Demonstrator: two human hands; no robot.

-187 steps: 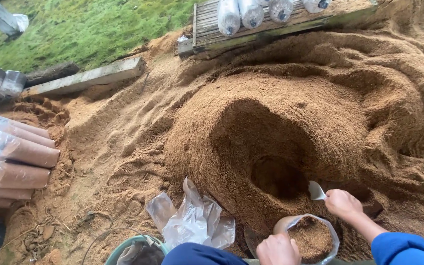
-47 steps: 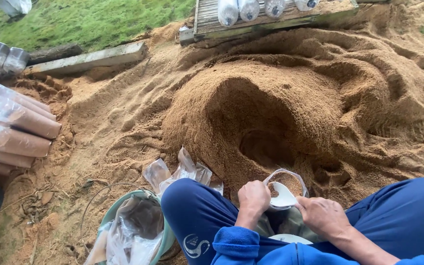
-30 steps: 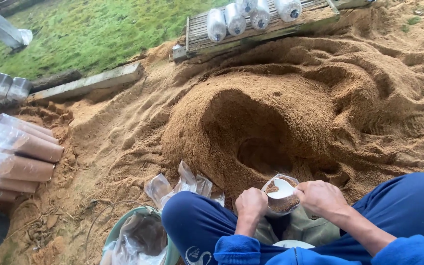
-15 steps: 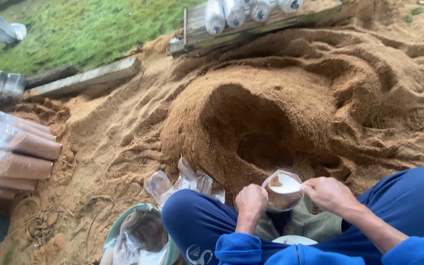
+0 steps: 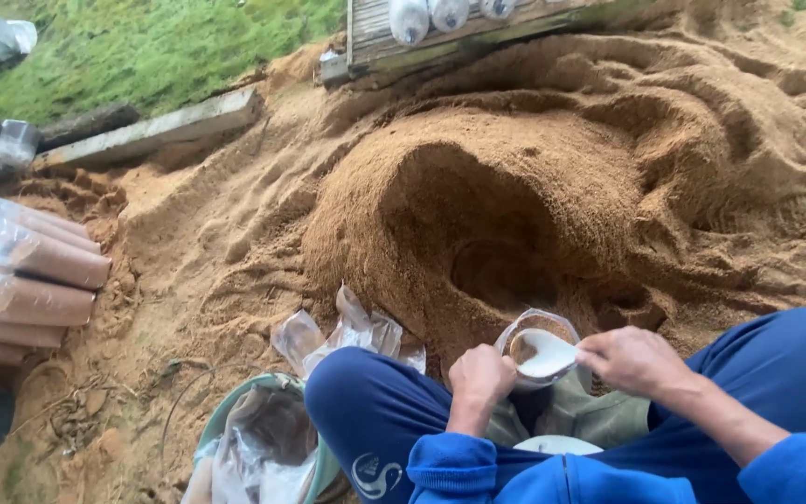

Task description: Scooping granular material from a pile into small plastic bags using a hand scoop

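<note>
Scoop over bag mouth, sawdust heap beyond my hands.
My right hand (image 5: 636,359) grips the white scoop (image 5: 547,353); my left hand (image 5: 480,373), closed, holds the clear bag (image 5: 532,327) just beside it.

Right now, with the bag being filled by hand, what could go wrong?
The white scoop sits tilted over the clear bag, so its load may spill past the narrow mouth. The left hand grips only one side of the bag, which might sag or tip. The undercut sawdust heap could slump forward.
</note>
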